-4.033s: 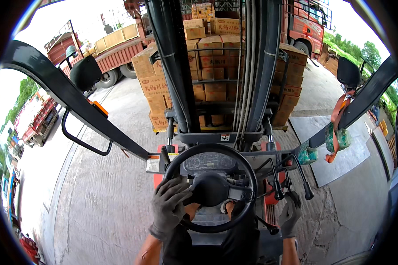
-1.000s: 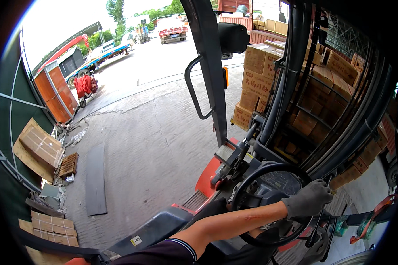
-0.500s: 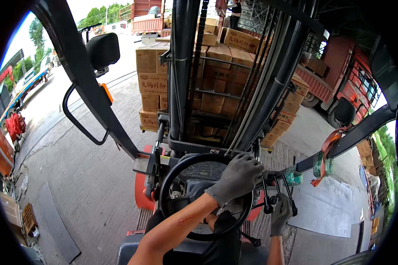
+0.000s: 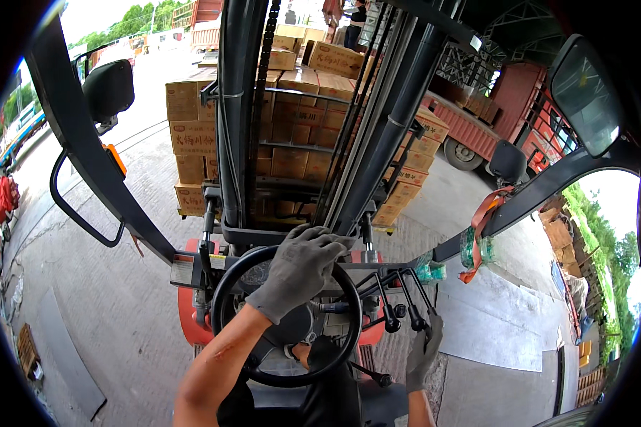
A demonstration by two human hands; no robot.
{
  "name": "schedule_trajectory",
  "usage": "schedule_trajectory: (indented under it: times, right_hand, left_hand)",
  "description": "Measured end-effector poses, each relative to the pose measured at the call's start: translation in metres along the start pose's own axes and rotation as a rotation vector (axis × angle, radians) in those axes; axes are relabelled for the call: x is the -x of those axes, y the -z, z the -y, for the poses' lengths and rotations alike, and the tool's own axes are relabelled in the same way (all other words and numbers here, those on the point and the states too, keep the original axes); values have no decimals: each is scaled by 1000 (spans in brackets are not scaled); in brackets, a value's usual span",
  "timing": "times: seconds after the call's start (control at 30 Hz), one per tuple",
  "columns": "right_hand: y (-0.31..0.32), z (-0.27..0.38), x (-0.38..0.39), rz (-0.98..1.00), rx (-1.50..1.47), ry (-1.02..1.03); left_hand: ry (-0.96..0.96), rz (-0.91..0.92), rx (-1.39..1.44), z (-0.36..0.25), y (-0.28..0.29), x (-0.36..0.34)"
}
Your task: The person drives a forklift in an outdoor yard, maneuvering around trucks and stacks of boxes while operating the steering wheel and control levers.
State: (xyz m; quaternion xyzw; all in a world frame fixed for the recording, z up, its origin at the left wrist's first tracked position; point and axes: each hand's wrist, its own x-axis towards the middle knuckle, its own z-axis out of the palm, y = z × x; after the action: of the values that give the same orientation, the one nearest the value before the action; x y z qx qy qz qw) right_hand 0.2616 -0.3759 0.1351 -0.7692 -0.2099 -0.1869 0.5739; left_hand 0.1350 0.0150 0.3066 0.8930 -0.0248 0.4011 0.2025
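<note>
I sit at the black steering wheel [image 4: 224, 343] of a forklift. My left hand [image 4: 292, 274], in a grey glove, lies closed over the upper rim of the wheel, its fingers bent over the far side. To the right of the wheel stand several black control levers [image 4: 386, 302] with dark knobs. My right hand [image 4: 424, 352], also gloved in grey, is closed around the end of the rightmost lever, whose knob it hides. Beyond the mast [image 4: 395, 121], brown cardboard cartons [image 4: 192, 135] are stacked in layers.
A red truck [image 4: 470, 128] stands at the right rear, under a dark roof. Metal sheets [image 4: 491, 320] lie on the concrete floor at right, and a dark strip [image 4: 68, 356] lies at left. A person [image 4: 355, 28] stands behind the cartons. Mirrors [image 4: 584, 96] flank the cab.
The view has turned right, so the mast and cartons sit farther left. My left hand has shifted from the wheel's upper right toward its top. My right hand stays at the levers.
</note>
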Motion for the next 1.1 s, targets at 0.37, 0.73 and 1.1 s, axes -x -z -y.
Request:
schedule_trajectory:
  times: [0.37,0.73,1.1]
  right_hand:
    - [-19,-47,64,324,255,55]
    - [-87,-155,-48,211,226,275]
    - [1,44,-32,471,105,714]
  left_hand:
    - [273,-52,-259,-74,70,160]
    - [-273,454,157,-142,-108,20]
    - [218,-30,-309,-67,43,154]
